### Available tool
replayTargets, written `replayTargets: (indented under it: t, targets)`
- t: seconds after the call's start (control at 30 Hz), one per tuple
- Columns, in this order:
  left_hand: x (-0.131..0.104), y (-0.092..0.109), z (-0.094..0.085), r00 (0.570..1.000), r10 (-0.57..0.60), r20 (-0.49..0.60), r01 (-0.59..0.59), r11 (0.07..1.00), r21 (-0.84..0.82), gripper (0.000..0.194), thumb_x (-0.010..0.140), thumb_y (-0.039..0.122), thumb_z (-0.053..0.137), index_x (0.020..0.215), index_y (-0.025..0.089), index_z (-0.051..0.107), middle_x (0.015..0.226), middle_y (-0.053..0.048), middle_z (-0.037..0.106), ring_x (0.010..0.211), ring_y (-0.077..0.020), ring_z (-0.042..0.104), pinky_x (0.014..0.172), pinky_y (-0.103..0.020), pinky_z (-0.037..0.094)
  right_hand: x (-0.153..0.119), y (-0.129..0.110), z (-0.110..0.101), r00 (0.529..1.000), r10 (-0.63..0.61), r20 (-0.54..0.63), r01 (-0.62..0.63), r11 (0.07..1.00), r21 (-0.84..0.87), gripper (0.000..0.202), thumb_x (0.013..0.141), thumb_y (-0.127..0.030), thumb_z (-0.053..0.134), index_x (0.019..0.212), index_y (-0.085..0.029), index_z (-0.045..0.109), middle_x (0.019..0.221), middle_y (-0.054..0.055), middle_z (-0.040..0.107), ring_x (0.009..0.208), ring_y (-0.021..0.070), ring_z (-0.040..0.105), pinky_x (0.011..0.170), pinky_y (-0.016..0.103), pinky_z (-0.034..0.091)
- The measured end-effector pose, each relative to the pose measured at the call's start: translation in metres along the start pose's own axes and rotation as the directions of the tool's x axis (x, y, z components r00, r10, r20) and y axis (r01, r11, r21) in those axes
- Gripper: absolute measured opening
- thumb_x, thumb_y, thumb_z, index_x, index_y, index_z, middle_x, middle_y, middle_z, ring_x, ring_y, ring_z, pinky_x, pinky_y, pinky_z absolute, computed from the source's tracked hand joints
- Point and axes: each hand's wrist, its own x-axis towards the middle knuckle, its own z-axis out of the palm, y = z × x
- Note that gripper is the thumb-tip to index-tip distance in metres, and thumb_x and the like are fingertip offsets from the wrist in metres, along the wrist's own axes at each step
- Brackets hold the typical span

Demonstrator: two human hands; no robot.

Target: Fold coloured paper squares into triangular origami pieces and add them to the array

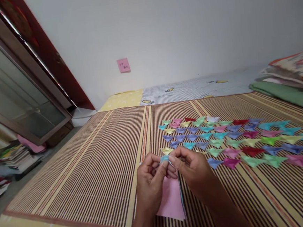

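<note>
Both hands meet over the striped bamboo mat (97, 159), pinching a small folded piece of light blue paper (165, 158) between thumbs and fingers. My left hand (151, 173) grips its left side and my right hand (189, 164) its right side. Under the hands lies a stack of paper with a pink sheet (171, 199) on top; its upper part is hidden. Rows of small folded paper shapes in several colours, among them a magenta one (231, 162), spread across the mat beyond and to the right of the hands.
Folded green cloth (283, 94) and a patterned cushion (298, 65) lie at the far right. A pink note (123, 65) is stuck on the white wall (187, 30). Books (14, 155) sit low at the left, below a glass-panelled door (20, 85).
</note>
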Motion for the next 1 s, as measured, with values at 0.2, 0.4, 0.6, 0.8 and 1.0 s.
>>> replayTargets:
  t: [0.2,0.4,0.6,0.8,1.0]
  targets:
    - [0.004,-0.014,-0.003,0.998,-0.061,0.012,0.063,0.979,-0.192,0.019,0.094,0.027,0.069,0.082,0.017,0.058,0.066,-0.001,0.073,0.063,-0.0145,0.072,0.061,-0.024,0.054,0.002,0.005,0.002,0.999,-0.044,-0.018,0.042,0.994,-0.101,0.027,0.094,-0.031,0.062,0.071,-0.021,0.052,0.053,-0.008,0.049,0.045,0.0094,0.048,0.047,0.024,0.043]
    - [0.007,-0.018,-0.005,0.991,-0.125,0.05,0.132,0.968,-0.215,0.02,0.093,0.031,0.07,0.086,0.015,0.061,0.068,-0.003,0.075,0.062,-0.0152,0.072,0.058,-0.023,0.052,0.006,0.007,-0.002,0.998,-0.057,-0.012,0.054,0.981,-0.184,0.022,0.093,-0.031,0.059,0.074,-0.021,0.054,0.052,-0.007,0.053,0.047,0.0112,0.053,0.048,0.024,0.046]
    - [0.007,-0.012,-0.004,0.991,-0.12,0.057,0.124,0.989,-0.08,0.031,0.095,0.043,0.065,0.084,0.014,0.063,0.071,-0.007,0.076,0.059,-0.0164,0.071,0.053,-0.024,0.049,0.004,0.004,-0.01,0.999,-0.032,-0.023,0.024,0.963,-0.269,0.018,0.093,-0.033,0.061,0.08,-0.021,0.06,0.057,-0.005,0.056,0.051,0.0126,0.055,0.05,0.025,0.045]
    - [0.004,-0.003,-0.007,0.994,-0.078,0.077,0.071,0.993,0.089,0.033,0.096,0.045,0.062,0.084,0.015,0.065,0.074,-0.008,0.076,0.064,-0.0175,0.072,0.054,-0.025,0.05,0.004,0.004,-0.016,0.997,-0.079,0.003,0.074,0.926,-0.37,0.023,0.093,-0.034,0.063,0.075,-0.019,0.063,0.059,-0.003,0.059,0.054,0.0128,0.053,0.053,0.026,0.042]
    - [0.005,-0.003,-0.005,0.997,-0.058,0.055,0.056,0.997,0.05,0.031,0.096,0.043,0.063,0.081,0.016,0.062,0.069,-0.004,0.073,0.059,-0.0156,0.068,0.057,-0.025,0.051,0.003,0.004,-0.007,0.998,-0.061,0.026,0.066,0.971,-0.231,0.023,0.095,-0.034,0.06,0.076,-0.02,0.06,0.057,-0.005,0.054,0.051,0.0124,0.053,0.051,0.025,0.044]
